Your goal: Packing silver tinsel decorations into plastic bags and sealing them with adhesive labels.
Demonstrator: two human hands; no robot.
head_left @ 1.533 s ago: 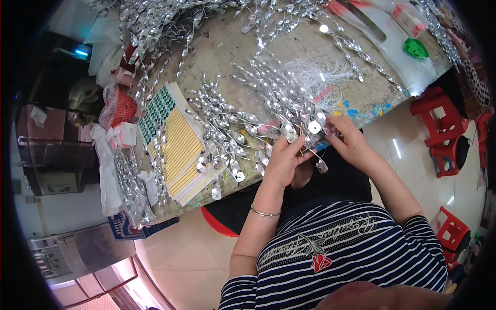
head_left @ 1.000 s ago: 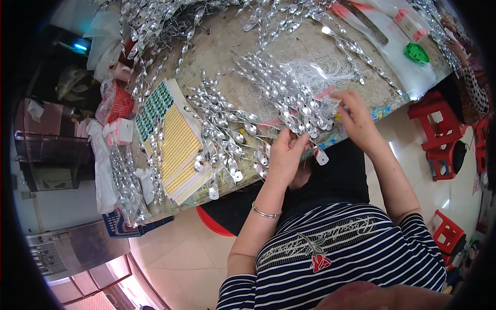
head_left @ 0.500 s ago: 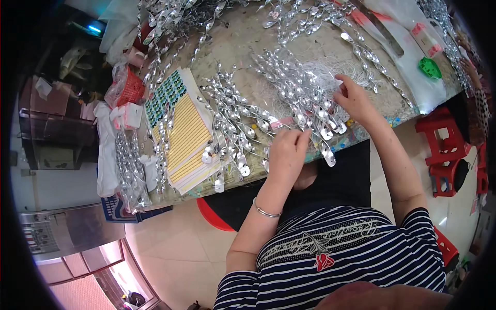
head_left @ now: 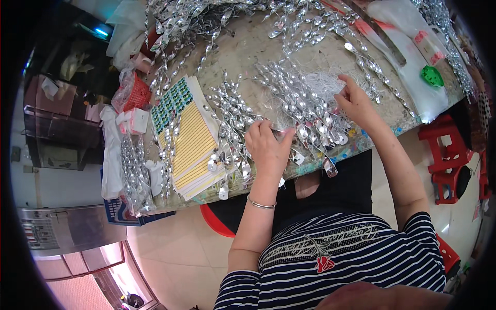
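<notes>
My left hand [head_left: 268, 148] lies over the lower part of a middle bundle of twisted silver foil strips [head_left: 235, 111]. Its thumb stands apart from the bent fingers, and nothing shows gripped between them. To the right, my right hand [head_left: 357, 103] hovers by a second bundle of twisted silver strips [head_left: 294, 98], index finger stretched forward and apart from the thumb. No held thing can be made out there. A loose tangle of fine white thread [head_left: 323, 84] lies beside the right fingertips. Rounded strip ends [head_left: 329, 167] overhang the table's near edge.
Patterned yellow and teal sheets [head_left: 194, 150] lie left on the worktable [head_left: 243, 49]. More silver strips [head_left: 191, 18] heap at the back. A red basket [head_left: 138, 94] stands far left; a green plastic piece [head_left: 432, 76] sits right. Red stools [head_left: 443, 144] stand beyond the table.
My left hand has moved left, from the gap between the bundles onto the middle bundle, and its fingers have spread. My right hand keeps nearly the same place and pose.
</notes>
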